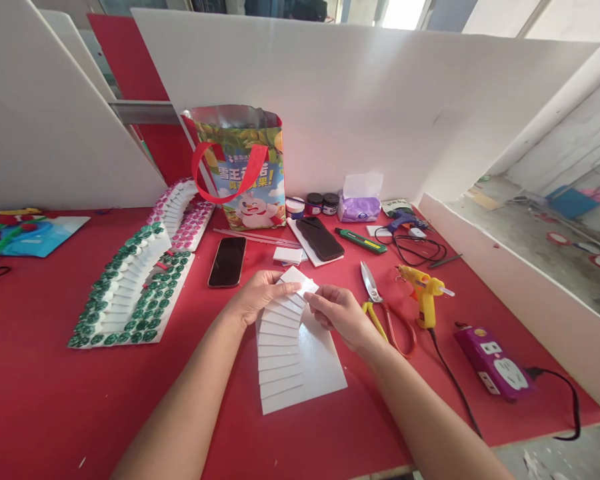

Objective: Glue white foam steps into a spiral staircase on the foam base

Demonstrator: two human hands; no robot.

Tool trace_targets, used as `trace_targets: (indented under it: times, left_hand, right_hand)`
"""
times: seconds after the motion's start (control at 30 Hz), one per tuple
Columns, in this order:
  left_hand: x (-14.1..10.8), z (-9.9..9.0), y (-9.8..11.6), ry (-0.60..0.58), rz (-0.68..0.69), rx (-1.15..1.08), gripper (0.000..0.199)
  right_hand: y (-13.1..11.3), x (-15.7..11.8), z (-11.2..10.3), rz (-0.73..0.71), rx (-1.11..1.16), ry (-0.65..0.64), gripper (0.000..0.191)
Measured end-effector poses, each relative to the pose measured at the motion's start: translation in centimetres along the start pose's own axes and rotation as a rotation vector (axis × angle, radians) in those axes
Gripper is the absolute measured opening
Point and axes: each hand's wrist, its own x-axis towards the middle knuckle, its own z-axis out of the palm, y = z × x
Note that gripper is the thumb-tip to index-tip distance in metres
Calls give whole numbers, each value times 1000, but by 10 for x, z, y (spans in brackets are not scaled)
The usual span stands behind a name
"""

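Observation:
A curved flight of overlapping white strips (pixel 280 350), like small steps, lies on a glossy white board (pixel 323 360) in front of me. My left hand (pixel 260 293) is closed at its upper left, the thumb lying over the top white card piece (pixel 293 275). From the right, my right hand (pixel 340 312) pinches at the right edge of that same piece; its curled fingers hide part of the edge. Several small loose white cards (pixel 287 255) lie just beyond my hands.
Right of me are scissors (pixel 373 287), a yellow glue gun (pixel 425 290) with its cord, and a purple power box (pixel 495 363). Behind stand phones (pixel 227 261), a green cutter (pixel 361 241), tissues (pixel 360 208) and a bag (pixel 253 173). Decorated stair models (pixel 135 293) sit left.

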Motion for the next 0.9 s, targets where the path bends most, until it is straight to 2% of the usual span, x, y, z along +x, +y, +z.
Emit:
trace_targets:
  times: [0.07,0.13,0.17,0.23,0.3,0.33,0.37,0.43,0.5,0.6,0.73,0.77,0.9]
  left_hand:
    - [-1,0,2,0,7,44,53]
    - [-3,-4,6,82,85,139,52]
    - [-4,-8,9,183,173,211,50]
    - [-7,-21,16,481,412,431,42]
    - [-12,-37,20,765,607,769,29]
    - [-15,-45,20,844,649,963,23]
    - [-18,-52,18,871,665,1139,18]
    - [-23,-62,9,854,663,1408,14]
    - [-27,-67,-2,814,640,1571,14]
    - [-30,-66,-12,780,649,1614,14]
    - [-35,-53,-8,766,744,1378,21]
    - [-35,-48,-8,729,716,1278,24]
    - [-34,-22,-20,540,461,717,39]
  right_hand:
    - [-2,-1,-1,16,-18,-1,52]
    - [-3,-2,-4,30,-28,17,55]
    - [-3,-2,-6,24,-24,38,56]
    - [-3,-1,-10,-16,-9,84,57]
    - [-3,-1,-15,-72,-3,114,58]
    - [-2,-1,-17,-93,-6,121,58]
    - [-2,-1,-18,-106,-11,122,58]
    - [-2,-1,-19,-111,-21,121,58]
    - [-3,-2,-19,-104,-29,116,58]
    - [-4,-3,-18,-99,-27,114,58]
    - [-5,-5,-19,-104,-19,122,57]
    - [-5,-5,-20,-105,-27,122,57]
    - [-7,-8,-22,-97,-114,131,58]
